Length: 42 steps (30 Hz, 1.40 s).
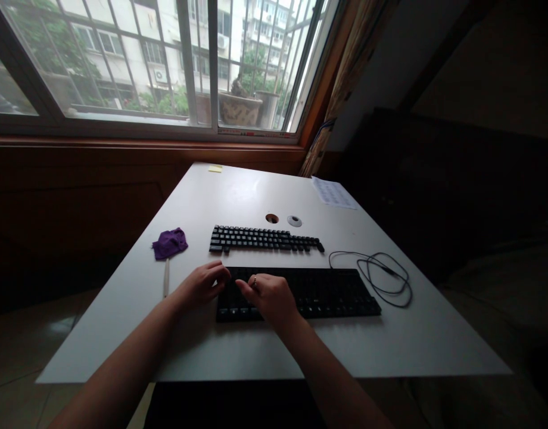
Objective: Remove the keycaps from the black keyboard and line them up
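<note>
A black keyboard [332,295] lies flat near the front of the white table. Most of it looks like dark bare base, with keycaps visible along its front row. My left hand [206,280] rests at its upper left corner, fingers curled inward; what they hold, if anything, is hidden. Over the left half of the keyboard is my right hand [269,295], with a ring on one finger, its fingers folded and thumb pointing left. Anything between them is too small to make out. Behind the keyboard, loose black keycaps [256,239] are laid out in rows.
Left of my hands lie a purple cloth [170,243] and a thin pale stick [166,279]. A coiled black cable [385,280] is at the right. Farther back are a round table hole [272,218], its grey cover [294,221], printed paper [334,192] and a yellow note [215,169].
</note>
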{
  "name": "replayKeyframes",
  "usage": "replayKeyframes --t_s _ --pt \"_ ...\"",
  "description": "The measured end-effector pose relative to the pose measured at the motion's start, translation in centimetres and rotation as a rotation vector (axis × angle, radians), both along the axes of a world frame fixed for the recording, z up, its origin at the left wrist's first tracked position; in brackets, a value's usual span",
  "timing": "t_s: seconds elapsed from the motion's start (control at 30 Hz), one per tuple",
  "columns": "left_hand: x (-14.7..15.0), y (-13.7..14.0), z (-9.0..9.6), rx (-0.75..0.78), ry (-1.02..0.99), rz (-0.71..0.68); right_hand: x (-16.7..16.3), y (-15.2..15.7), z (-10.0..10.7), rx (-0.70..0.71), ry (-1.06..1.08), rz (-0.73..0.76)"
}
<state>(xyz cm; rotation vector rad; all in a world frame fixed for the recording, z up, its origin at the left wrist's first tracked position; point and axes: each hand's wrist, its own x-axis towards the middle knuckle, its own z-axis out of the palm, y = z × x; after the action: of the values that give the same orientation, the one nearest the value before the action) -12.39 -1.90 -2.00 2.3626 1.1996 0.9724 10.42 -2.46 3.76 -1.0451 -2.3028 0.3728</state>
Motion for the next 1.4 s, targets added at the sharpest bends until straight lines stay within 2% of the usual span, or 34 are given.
replayKeyframes --t_s 0.17,0.37,0.6,0.8,1.07,1.4 --pt "0.0 -0.1 0.3 -0.025 0.012 -0.009 1.1 0.2 -0.4 -0.093 0.112 -0.027" --pt "0.1 -0.1 0.1 -0.021 0.028 -0.008 1.9 0.3 -1.4 -0.357 0.324 -0.114" --pt "0.0 0.0 -0.1 -0.007 0.038 -0.01 2.2 1.0 -2.7 -0.518 0.539 -0.231" --pt "0.2 -0.2 0.2 0.003 0.017 -0.017 2.5 1.0 -3.0 -0.504 0.547 -0.208" --pt "1.7 -1.2 1.6 0.026 0.024 -0.089 2.4 0.8 -2.8 -0.458 0.537 -0.212" --pt "2.5 -0.7 0.9 0.098 0.051 -0.158 2.1 0.5 -2.9 -0.385 0.558 -0.219"
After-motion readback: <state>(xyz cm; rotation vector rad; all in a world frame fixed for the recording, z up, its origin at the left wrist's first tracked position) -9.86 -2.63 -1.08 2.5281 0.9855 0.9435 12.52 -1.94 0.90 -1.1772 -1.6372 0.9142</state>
